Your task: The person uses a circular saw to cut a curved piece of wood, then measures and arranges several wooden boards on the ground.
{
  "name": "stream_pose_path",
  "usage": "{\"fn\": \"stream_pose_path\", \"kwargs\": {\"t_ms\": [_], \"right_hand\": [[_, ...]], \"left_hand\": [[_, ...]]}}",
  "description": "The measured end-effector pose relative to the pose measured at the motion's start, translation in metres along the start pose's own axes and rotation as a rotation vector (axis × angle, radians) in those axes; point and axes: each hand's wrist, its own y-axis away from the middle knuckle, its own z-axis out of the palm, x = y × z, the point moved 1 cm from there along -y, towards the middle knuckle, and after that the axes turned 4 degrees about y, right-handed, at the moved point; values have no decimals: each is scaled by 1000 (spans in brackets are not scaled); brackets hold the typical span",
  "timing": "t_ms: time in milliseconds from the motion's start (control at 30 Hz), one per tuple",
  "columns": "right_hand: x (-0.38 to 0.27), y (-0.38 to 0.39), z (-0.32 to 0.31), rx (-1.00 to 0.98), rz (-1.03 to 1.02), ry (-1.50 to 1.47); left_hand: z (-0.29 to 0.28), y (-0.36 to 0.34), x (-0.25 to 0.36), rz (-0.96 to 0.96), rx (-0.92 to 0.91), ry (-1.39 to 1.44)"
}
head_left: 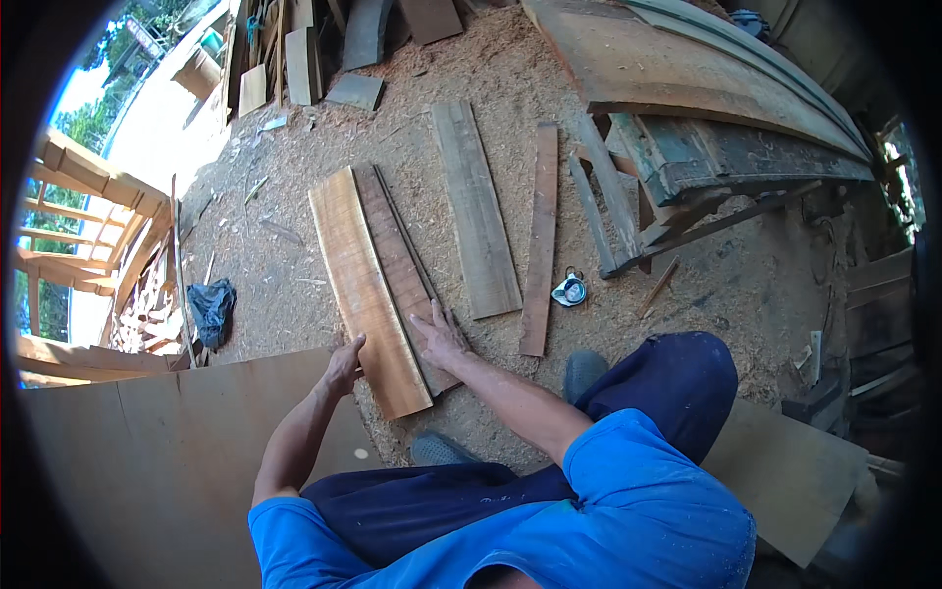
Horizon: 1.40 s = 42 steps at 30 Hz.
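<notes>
A light orange-brown plank (368, 294) lies lengthwise on the ground in front of me, with a pale strip along its right edge. My left hand (345, 366) holds its near left edge, fingers curled against the side. Beside it and partly overlapped by it is a darker reddish-brown board (391, 245). My right hand (439, 339) rests on that darker board near its close end, fingers spread. A thin dark edge runs along the board's right side; whether it is a separate piece I cannot tell.
A greyish plank (476, 206) and a narrow brown strip (540, 236) lie to the right, near a tape measure (569, 289). A wooden bench (706, 157) carries large boards. A plywood sheet (196, 432) is at left, by a dark plastic bag (211, 311). Sawdust covers the ground.
</notes>
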Motion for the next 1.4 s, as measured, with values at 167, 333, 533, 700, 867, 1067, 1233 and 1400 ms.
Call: {"fn": "stream_pose_path", "kwargs": {"t_ms": [167, 333, 533, 700, 867, 1067, 1233, 1400], "right_hand": [[-1, 10, 8, -41, -26, -43], [4, 10, 4, -10, -51, -9], [-2, 6, -2, -30, -72, 32], [-2, 8, -7, -26, -64, -15], [2, 9, 0, 11, -85, -20], [-3, 9, 4, 51, -97, -54], [1, 9, 3, 93, -113, -123], [-12, 21, 8, 210, -76, 258]], "left_hand": [[9, 16, -9, 35, 149, -19], [5, 3, -16, 49, 89, -27], [-7, -7, -21, 85, 119, -85], [-5, -1, -22, 120, 108, -42], [-7, 5, -17, 116, 71, -32], [-13, -6, -9, 62, 151, -150], [-14, -13, -4, 93, 167, -272], [-2, 6, 6, 167, 238, -364]]}}
